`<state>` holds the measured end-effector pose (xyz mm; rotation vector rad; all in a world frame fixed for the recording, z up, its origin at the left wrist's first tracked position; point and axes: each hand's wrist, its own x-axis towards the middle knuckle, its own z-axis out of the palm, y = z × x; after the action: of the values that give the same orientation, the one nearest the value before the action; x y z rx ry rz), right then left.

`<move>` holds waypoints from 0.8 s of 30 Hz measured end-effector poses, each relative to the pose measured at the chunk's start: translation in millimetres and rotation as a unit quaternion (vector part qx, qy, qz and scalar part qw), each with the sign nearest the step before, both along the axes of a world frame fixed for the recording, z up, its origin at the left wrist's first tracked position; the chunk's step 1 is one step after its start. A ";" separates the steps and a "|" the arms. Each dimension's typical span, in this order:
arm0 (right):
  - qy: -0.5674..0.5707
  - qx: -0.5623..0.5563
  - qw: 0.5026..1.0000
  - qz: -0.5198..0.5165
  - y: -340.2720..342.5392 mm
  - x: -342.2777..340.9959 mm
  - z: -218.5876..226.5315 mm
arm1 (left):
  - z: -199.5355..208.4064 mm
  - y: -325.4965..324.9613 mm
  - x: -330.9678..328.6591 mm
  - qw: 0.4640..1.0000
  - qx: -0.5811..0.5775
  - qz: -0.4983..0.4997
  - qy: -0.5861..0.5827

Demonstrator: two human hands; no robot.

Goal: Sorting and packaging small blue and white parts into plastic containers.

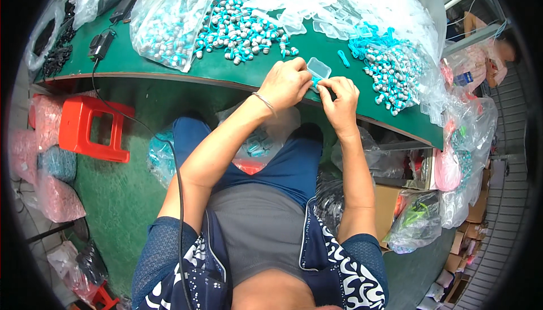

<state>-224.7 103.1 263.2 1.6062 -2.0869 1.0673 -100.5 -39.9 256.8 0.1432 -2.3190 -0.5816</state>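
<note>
Both hands meet at the near edge of the green table (226, 76), over a small clear plastic box (319, 68) whose lid stands raised. A bit of turquoise (315, 82) shows in the box, between my fingertips. My right hand (341, 103) pinches the box at its right side. My left hand (285, 84) is closed at the box's left side, and its fingers hide what they grip. Just beyond the box lies a single turquoise cord-like piece (343, 58). Heaps of small turquoise pieces with grey rounded ends lie to the left (243, 35) and right (390, 78).
Clear plastic boxes (328, 27) are piled at the back. A clear bag (169, 33) of turquoise-and-grey pieces sits left. A black cable (136, 119) runs past my left arm. A red stool (93, 129) stands on the floor at left, bagged goods (416, 222) at right.
</note>
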 end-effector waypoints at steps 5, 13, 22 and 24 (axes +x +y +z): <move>-0.021 -0.015 1.000 0.000 2.7 0.0 -2.2 | -0.5 2.3 -1.8 0.999 0.030 0.016 -0.003; -0.033 -0.033 0.998 -0.031 -0.1 2.2 -10.7 | -3.2 1.2 -2.5 0.999 0.049 0.001 0.002; -0.006 -0.032 0.996 -0.084 -1.3 11.8 -15.0 | -3.5 2.2 -1.8 0.997 0.073 -0.013 0.019; 0.026 -0.016 0.993 -0.117 -0.1 14.1 -13.2 | -4.2 1.5 -1.6 0.997 0.074 -0.015 0.014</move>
<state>-210.6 103.0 250.1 1.3209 -2.1479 0.9625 -102.2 -38.4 252.7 0.1676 -2.2534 -0.7652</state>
